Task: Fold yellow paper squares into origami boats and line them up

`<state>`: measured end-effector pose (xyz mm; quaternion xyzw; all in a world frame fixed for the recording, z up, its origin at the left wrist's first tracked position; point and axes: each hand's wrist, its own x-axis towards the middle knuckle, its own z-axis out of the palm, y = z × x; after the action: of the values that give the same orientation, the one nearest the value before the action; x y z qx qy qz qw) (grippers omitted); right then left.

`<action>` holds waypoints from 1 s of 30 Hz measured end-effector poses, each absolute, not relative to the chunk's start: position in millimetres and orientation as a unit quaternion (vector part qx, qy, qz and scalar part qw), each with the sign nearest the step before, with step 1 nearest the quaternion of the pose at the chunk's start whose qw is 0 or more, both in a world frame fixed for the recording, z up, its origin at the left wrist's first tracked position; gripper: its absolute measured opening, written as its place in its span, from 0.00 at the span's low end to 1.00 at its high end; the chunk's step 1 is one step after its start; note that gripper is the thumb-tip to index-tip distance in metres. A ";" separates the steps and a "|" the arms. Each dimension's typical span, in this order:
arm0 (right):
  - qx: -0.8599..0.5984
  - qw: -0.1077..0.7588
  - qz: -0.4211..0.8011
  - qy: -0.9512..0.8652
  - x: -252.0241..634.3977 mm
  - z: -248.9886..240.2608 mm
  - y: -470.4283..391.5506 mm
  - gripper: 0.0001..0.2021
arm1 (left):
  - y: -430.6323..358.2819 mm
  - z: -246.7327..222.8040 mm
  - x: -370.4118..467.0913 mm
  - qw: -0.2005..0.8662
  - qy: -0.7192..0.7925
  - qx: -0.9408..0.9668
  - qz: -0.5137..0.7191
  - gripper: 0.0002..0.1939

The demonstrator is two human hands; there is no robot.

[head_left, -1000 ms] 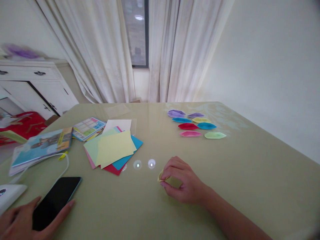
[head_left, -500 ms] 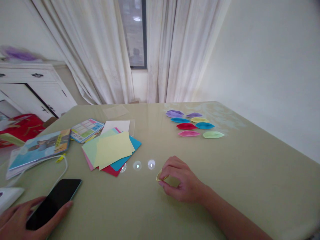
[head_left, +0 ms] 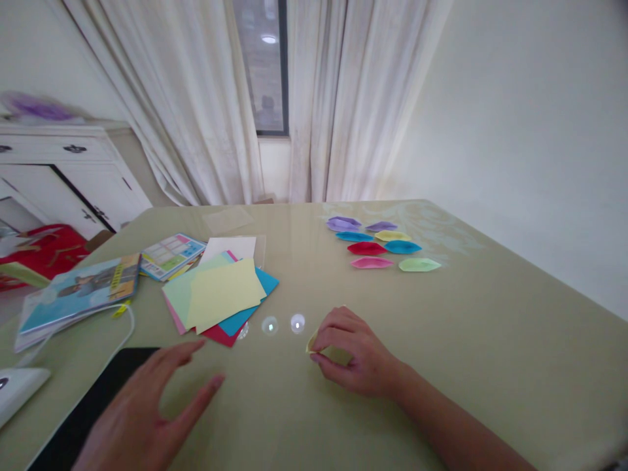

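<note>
A: What is gripped at this moment?

B: A small piece of yellow folded paper (head_left: 318, 345) is pinched by the right hand (head_left: 350, 358). The fingers are curled down and closed on it, and the paper is pressed against the table (head_left: 490, 340), so only its pale edge shows beyond the fingertips.

A: Why would it be held that way?

B: It appears to be pinned flat so that it cannot slip while nothing else is steadying it; that is a judgement, since most of it is hidden under the palm.

A: And the left hand?

B: Nothing is held by the left hand (head_left: 142, 418). Its fingers are spread apart and stretched forward, with the palm down over the near left of the table. A black phone (head_left: 83, 412) lies partly beneath it; whether it is touched cannot be told.

A: How are the arms posed?

B: The right forearm is laid diagonally across the table from the lower right corner, wrist low. Only the left hand itself is seen, entering from the bottom edge.

A: What lies further out?

B: A fanned stack of coloured sheets (head_left: 220, 294) sits just beyond the left hand, near the pinched paper. Booklets (head_left: 78, 291) and a white cable (head_left: 125, 327) are seen to the left of it. A cluster of finished paper boats (head_left: 380, 245) is set well apart, toward the far right, presumably kept out of the working area. Curtains (head_left: 196, 98) hang behind the table.
</note>
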<state>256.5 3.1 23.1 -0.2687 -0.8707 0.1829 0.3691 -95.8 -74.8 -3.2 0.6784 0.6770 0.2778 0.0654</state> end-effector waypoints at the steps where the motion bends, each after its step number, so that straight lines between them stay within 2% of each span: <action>1: -0.268 0.368 0.180 -0.872 256.6 22.9 3.1 0.02 | -71.7 5.5 -67.8 0.096 0.639 0.707 0.287 0.25; 5: -0.267 0.376 0.168 -0.871 257.0 21.3 4.1 0.02 | -52.0 29.9 22.1 0.179 0.533 0.753 0.342 0.18; 8: -0.267 0.398 0.161 -0.863 256.9 20.4 6.0 0.03 | -36.0 36.0 50.9 0.239 0.477 0.767 0.357 0.07; 15: -0.323 0.353 0.170 -0.862 268.6 25.9 13.0 0.06 | -16.8 14.0 32.7 0.311 0.472 0.693 0.448 0.10; 18: -0.353 0.338 0.190 -0.851 279.0 29.2 20.0 0.03 | -8.4 6.3 20.8 0.361 0.493 0.650 0.452 0.09; 23: -0.357 0.361 0.319 -0.800 289.8 29.1 33.8 0.01 | 6.3 4.2 10.0 0.409 0.506 0.599 0.466 0.11; 26: -0.366 0.389 0.381 -0.755 292.2 26.0 38.8 0.05 | 11.3 7.0 6.4 0.458 0.495 0.578 0.461 0.12; 30: -0.366 0.386 0.461 -0.710 297.4 24.1 40.0 0.11 | 13.4 11.3 1.9 0.536 0.464 0.548 0.443 0.14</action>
<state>297.4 40.0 24.1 -0.3664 -0.7104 0.4607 0.3859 1.9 13.4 11.3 0.5482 0.4640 0.4433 0.5363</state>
